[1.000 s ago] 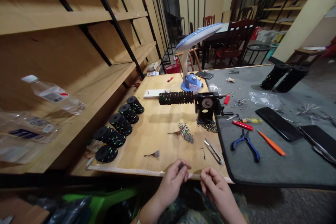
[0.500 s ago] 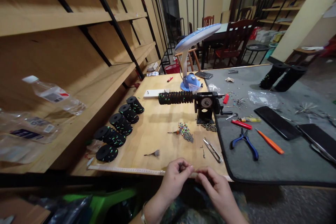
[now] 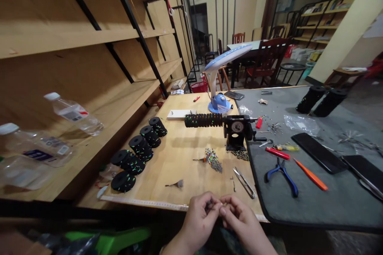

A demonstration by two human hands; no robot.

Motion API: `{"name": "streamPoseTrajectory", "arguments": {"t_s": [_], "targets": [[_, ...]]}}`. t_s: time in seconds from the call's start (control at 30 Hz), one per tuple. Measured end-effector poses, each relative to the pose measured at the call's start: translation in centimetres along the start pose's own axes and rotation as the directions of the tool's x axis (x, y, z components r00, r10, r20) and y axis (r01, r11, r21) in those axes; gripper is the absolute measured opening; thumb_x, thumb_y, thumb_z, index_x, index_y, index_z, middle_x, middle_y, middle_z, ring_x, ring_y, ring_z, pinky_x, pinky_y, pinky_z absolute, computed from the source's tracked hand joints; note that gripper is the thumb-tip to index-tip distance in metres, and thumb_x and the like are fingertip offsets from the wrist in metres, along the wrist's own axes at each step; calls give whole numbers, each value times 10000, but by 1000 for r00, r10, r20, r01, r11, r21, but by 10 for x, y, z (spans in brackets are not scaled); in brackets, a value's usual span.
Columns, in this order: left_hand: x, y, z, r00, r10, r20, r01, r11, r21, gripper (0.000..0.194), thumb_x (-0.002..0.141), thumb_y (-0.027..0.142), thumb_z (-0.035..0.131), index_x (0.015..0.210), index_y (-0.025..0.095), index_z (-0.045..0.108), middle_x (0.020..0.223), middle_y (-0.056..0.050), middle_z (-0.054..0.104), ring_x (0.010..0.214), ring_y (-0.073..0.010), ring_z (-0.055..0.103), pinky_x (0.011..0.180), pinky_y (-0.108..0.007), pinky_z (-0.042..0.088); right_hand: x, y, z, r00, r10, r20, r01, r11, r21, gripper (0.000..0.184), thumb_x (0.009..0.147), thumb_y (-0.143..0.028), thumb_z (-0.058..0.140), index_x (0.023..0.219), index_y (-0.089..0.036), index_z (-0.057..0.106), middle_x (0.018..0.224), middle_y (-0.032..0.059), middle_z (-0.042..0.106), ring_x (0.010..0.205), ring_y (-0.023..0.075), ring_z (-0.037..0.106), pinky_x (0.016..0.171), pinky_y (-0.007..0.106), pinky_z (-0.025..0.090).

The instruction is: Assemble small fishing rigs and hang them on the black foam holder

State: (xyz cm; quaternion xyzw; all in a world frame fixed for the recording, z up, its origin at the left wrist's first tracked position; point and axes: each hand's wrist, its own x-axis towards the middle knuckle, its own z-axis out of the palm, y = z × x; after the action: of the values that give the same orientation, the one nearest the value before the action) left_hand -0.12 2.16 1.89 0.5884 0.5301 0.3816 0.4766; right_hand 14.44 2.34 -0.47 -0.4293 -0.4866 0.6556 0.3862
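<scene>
My left hand (image 3: pixel 202 217) and my right hand (image 3: pixel 239 217) meet fingertip to fingertip at the front edge of the wooden table (image 3: pixel 191 155). Both are closed in a pinch, and whatever sits between the fingers is too small to make out. Beyond them lie a pile of coloured beads and small metal parts (image 3: pixel 213 159), a brush-like dark bundle (image 3: pixel 178 183) and thread snips (image 3: pixel 245 183). A black hand-cranked winder (image 3: pixel 236 131) carries a row of black foam spools (image 3: pixel 203 120) on its shaft.
More black foam spools (image 3: pixel 140 147) line the left side. A blue-white lamp (image 3: pixel 220 101) stands behind the winder. On the grey mat (image 3: pixel 287 207) lie blue pliers (image 3: pixel 281 175), an orange-handled tool (image 3: pixel 311 174) and a dark phone (image 3: pixel 318 152). Plastic bottles (image 3: pixel 74 113) rest on the left shelf.
My hands were apart one second ago; the fingertips have come together and now touch. The camera has tilted up slightly, so the table sits lower in view.
</scene>
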Motion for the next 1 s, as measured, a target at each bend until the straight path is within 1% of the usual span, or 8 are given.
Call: {"name": "streamPoseTrajectory", "arguments": {"t_s": [0.2,0.33,0.47,0.6,0.7,0.77,0.87,1.0], "targets": [[18,-7,-17,994,85,-74,-53,930,363,193,866,251,512,725,162,609,600,-9,580,565,-151,534,528,-235,362,4,16,-5,997,-29,-77,22,995,-93,421,755,-588,627,667,-183,552,564,-60,425,519,110,392,491,227,315],[42,-6,-37,978,208,-31,-131,720,682,141,871,199,488,897,160,621,817,-76,644,767,-223,586,692,-323,434,5,23,-6,985,-7,-172,8,1000,4,478,724,-660,614,649,-198,514,512,-90,341,460,87,306,447,213,248],[63,-7,-50,966,233,112,-228,564,794,155,836,135,509,950,179,605,948,-90,627,936,-254,551,832,-386,432,4,24,-5,979,31,-201,-15,996,84,531,660,-721,628,641,-206,498,473,-109,287,429,72,240,428,208,196],[71,-9,-55,957,229,179,-278,549,788,162,811,141,566,957,198,608,969,-70,626,965,-244,549,857,-380,432,4,24,-4,973,75,-218,-49,991,123,555,615,-742,648,636,-209,495,465,-115,267,419,65,216,423,203,166],[69,-5,-61,953,255,163,-284,568,773,247,810,234,624,1053,209,591,1022,-76,633,989,-251,557,870,-392,435,3,26,-3,969,87,-231,-54,988,142,558,612,-743,651,638,-207,499,463,-116,262,419,63,205,423,203,149],[64,2,-71,943,318,98,-281,601,748,274,821,297,629,1077,209,583,1029,-85,643,988,-261,568,873,-410,438,2,26,-3,968,91,-235,-56,987,152,559,609,-744,653,640,-206,503,460,-117,262,418,61,197,422,203,146],[52,10,-93,912,406,-66,-240,656,716,210,902,273,499,1083,194,570,1027,-103,650,982,-261,580,868,-422,443,1,26,-3,965,102,-242,-64,985,159,559,599,-745,659,629,-207,512,463,-113,268,413,62,204,416,202,155],[31,7,-114,934,318,-164,-98,668,738,202,859,102,424,960,194,574,928,-82,641,922,-243,582,814,-386,460,0,26,-1,962,101,-254,-65,987,145,557,603,-738,666,631,-197,534,488,-106,283,433,67,232,424,200,170]]}}
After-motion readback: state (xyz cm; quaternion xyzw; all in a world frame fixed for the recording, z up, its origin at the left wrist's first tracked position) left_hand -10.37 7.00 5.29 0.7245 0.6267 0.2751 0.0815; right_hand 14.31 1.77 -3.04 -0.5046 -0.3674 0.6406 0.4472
